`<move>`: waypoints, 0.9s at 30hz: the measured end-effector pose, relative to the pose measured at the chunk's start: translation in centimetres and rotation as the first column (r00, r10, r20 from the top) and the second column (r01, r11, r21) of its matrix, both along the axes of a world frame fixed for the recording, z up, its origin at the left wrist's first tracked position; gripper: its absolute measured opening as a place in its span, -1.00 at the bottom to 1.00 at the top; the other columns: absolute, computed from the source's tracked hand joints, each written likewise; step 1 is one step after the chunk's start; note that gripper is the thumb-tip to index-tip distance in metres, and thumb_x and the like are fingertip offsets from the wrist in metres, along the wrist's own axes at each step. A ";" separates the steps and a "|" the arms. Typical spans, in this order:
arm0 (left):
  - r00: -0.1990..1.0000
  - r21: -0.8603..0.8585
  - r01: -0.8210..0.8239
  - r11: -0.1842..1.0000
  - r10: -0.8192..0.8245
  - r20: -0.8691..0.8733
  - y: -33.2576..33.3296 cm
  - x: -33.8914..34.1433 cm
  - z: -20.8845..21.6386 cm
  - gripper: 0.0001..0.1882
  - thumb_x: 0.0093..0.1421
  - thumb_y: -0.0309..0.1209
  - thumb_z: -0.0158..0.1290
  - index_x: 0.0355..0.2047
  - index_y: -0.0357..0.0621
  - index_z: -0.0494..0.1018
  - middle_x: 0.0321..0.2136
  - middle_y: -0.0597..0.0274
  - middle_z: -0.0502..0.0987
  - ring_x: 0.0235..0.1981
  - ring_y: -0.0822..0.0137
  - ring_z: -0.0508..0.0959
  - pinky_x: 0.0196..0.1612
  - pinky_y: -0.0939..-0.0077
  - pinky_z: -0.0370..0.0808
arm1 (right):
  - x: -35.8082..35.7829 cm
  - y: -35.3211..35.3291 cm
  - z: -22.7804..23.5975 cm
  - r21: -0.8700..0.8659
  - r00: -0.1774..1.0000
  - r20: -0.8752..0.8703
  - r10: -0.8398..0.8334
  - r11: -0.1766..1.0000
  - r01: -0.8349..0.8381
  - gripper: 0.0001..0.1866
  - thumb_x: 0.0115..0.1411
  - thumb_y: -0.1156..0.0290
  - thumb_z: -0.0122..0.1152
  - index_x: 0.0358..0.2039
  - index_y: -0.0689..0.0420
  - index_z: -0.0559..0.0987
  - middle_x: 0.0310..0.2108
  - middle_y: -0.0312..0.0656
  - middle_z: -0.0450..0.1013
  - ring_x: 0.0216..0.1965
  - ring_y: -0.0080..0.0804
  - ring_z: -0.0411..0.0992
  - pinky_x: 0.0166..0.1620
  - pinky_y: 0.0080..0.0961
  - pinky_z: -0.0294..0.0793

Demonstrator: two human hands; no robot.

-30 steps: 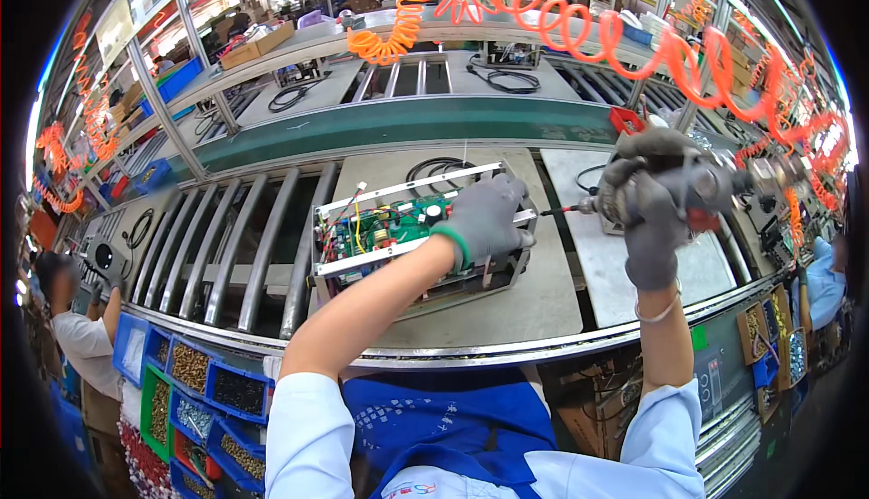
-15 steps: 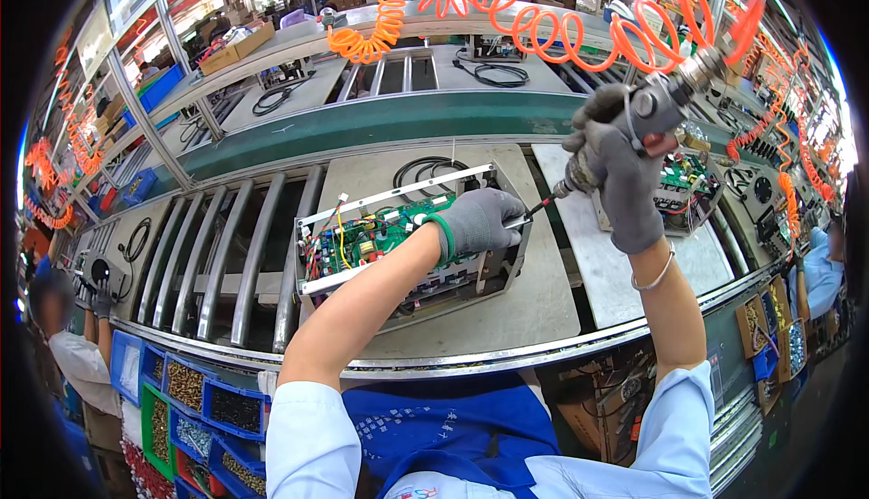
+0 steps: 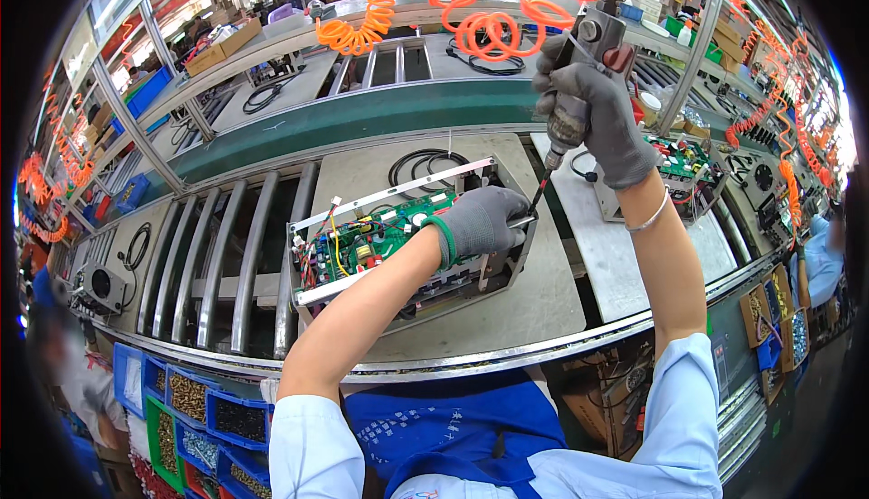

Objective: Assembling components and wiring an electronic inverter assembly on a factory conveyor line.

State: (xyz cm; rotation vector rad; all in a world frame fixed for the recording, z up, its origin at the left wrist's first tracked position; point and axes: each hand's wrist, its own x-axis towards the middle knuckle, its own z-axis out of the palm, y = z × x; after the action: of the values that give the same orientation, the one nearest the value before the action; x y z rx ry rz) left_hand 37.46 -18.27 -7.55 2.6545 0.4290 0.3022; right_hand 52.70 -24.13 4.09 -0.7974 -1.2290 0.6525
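In my right hand (image 3: 605, 119), in a grey glove, is a pneumatic screwdriver (image 3: 570, 117), its fingers wrapped round the body. The long thin bit (image 3: 543, 182) points down, slightly tilted, its tip beside the fingers of my left hand (image 3: 484, 221). That hand, also gloved, lies over the right end of an open metal chassis (image 3: 407, 286), fingers curled round a small shiny piece I cannot make out. A green circuit board (image 3: 389, 236) with coloured wires fills the chassis, partly hidden by my left forearm. The chassis rests on a pale board (image 3: 543, 309).
Metal rollers (image 3: 213, 263) lie to the left. A second chassis with a circuit board (image 3: 683, 159) stands at the right. Blue bins of screws (image 3: 237, 415) sit at lower left. An orange coiled hose (image 3: 498, 33) hangs overhead. Other people are at both sides.
My right hand has moved left and slightly up, and the screwdriver now stands steeper, nearer upright. My left hand has stayed at the chassis end. The hose swung left with the tool.
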 end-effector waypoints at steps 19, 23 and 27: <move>0.998 -0.037 -0.057 0.998 0.058 0.007 -0.6 -0.4 1.1 -0.65 -0.14 -0.17 0.14 -0.38 -0.14 0.54 -0.43 0.08 0.56 -0.33 0.12 0.56 -0.23 0.34 0.48 | -2.7 -0.3 0.1 -0.072 0.988 0.079 -0.130 0.988 0.136 -0.77 -0.06 0.53 0.17 -0.33 0.30 0.46 -0.56 -0.20 0.42 -0.59 -0.51 0.44 -0.49 -0.57 0.52; 0.966 0.035 -0.200 0.979 0.191 0.175 -1.6 -0.4 1.9 -0.61 -0.09 -0.11 0.17 -0.38 -0.18 0.53 -0.47 0.10 0.52 -0.42 0.21 0.54 -0.29 0.39 0.47 | -1.7 -0.3 -0.3 -0.086 0.989 0.071 -0.132 0.987 0.138 -0.77 -0.05 0.52 0.17 -0.32 0.28 0.45 -0.54 -0.21 0.42 -0.58 -0.52 0.43 -0.48 -0.55 0.51; 0.624 -0.323 -0.308 0.895 0.446 0.642 -6.0 -3.1 0.6 -0.67 0.00 -0.24 0.13 -0.28 -0.18 0.50 -0.54 0.18 0.47 -0.52 0.30 0.47 -0.34 0.47 0.44 | -2.0 -0.6 0.8 -0.120 0.995 0.052 -0.080 0.989 0.086 -0.76 0.01 0.43 0.15 -0.29 0.24 0.46 -0.49 -0.25 0.43 -0.51 -0.52 0.42 -0.45 -0.56 0.47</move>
State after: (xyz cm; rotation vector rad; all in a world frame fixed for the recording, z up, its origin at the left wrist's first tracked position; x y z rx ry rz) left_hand 34.39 -24.24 -6.95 2.0133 0.7061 1.2959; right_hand 50.65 -24.71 4.92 -0.9658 -1.2007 0.6488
